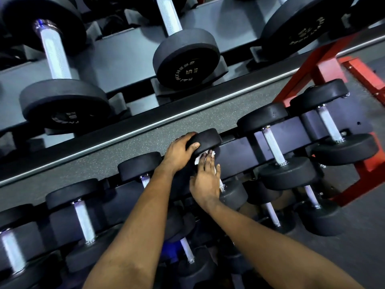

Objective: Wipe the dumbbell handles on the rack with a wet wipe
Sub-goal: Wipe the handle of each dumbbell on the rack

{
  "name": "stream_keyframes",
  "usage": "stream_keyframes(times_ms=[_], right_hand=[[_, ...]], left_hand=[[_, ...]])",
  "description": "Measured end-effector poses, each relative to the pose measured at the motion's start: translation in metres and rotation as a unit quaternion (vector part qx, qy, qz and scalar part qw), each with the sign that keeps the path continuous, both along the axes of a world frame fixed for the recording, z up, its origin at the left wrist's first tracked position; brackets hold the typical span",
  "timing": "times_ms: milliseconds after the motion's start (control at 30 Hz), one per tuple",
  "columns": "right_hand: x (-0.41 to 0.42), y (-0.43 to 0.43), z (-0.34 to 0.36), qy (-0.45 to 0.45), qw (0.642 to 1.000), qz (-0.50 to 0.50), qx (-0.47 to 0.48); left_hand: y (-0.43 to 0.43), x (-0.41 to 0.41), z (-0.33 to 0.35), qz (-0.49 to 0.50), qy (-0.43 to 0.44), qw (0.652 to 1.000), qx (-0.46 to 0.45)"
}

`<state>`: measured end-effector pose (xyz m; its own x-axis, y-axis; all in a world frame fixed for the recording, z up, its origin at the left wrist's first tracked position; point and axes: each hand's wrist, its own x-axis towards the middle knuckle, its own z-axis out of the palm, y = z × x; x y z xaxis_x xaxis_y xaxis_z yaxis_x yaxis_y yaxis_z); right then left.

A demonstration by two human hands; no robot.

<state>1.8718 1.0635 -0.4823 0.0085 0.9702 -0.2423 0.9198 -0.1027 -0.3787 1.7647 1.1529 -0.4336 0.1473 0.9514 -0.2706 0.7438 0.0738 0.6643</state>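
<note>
Lowest tier at the bottom edge is dark, dumbbells there barely readable. Right hand [205,184] lies along the handle of one dumbbell [234,193] on the rack [235,151], fingers [208,161] nearly straight, not clenched, pressing the wet wipe [196,161] onto the handle. White wipe corners poke out beside the fingertips. Left hand [179,154] is just beyond, fingers curled over that dumbbell's far head [208,138], grasping it, likely to steady it. Step: mid-wipe on this handle. Next move likely calls for rubbing the wipe along the grip, then shifting to the neighbour handle [273,144] on the right or the one [84,220] on the left. The handle itself is hidden under the right hand, so wipe coverage is unclear. Can't tell which handles are already cleaned. Farther back: upper shelf with bigger dumbbells [186,59], markings partly legible, red frame [312,67] cut off at right.
</note>
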Motion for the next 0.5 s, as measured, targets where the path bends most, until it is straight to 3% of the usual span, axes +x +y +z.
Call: stream_keyframes(times_ms=[133, 300, 367, 500], right_hand=[[-0.003, 0.022, 0.006, 0.081, 0.991, -0.104, -0.033], [0.017, 0.06, 0.023, 0.294, 0.91, -0.27, -0.111], [0.017, 0.054, 0.024, 0.279, 0.921, -0.251, -0.105], [0.006, 0.015, 0.011, 0.077, 0.993, -0.09, -0.015]], left_hand=[[0.0, 0.0, -0.001, 0.001, 0.005, 1.0, 0.004], [0.001, 0.0, 0.001, -0.005, 0.006, 1.0, 0.004], [0.001, 0.0, 0.003, -0.007, 0.008, 1.0, 0.006], [0.002, 0.0, 0.005, -0.005, 0.001, 1.0, 0.005]])
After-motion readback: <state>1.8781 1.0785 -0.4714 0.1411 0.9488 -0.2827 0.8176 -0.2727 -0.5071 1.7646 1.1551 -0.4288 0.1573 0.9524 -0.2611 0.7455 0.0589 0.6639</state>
